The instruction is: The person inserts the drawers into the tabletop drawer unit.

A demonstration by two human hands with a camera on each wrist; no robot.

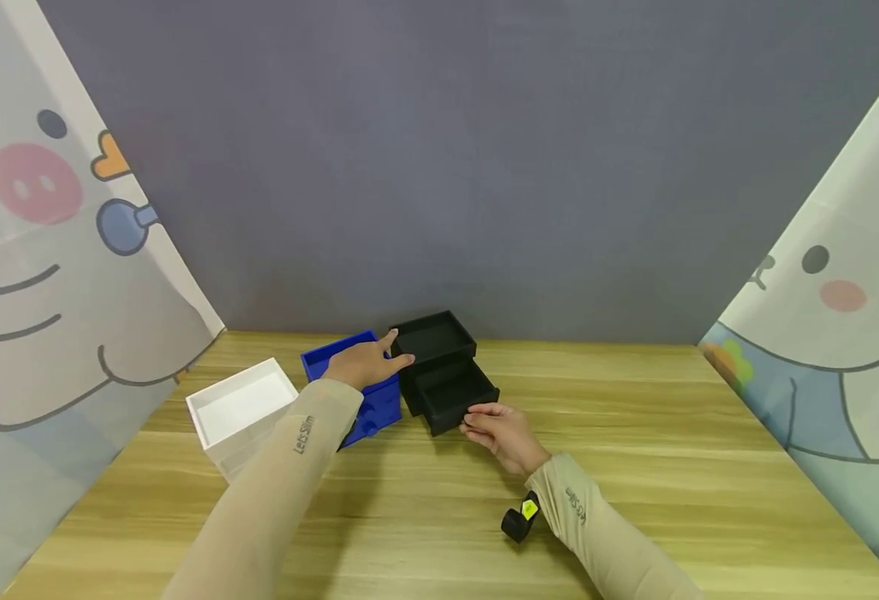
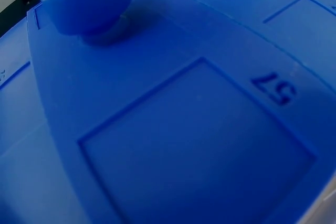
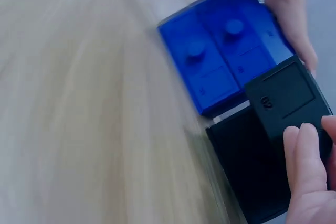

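A small black drawer box (image 1: 433,340) stands toward the back of the table, its black drawer (image 1: 454,387) pulled part of the way out. My right hand (image 1: 505,435) pinches the front of that drawer; the fingers hide the spot they grip. In the right wrist view the drawer front (image 3: 289,93) bears the number 02, with fingertips (image 3: 307,156) at it. My left hand (image 1: 364,363) reaches over a blue drawer box (image 1: 382,407), thumb and forefinger extended against the black box's left side. Round knobs and a "57" mark show on the blue drawer front (image 2: 197,145) up close.
A white box (image 1: 242,404) with an open top stands at the left, beside the left forearm. A grey wall (image 1: 484,167) rises behind the wooden table (image 1: 619,417). Below the right wrist hangs a black device (image 1: 517,523) with a yellow label.
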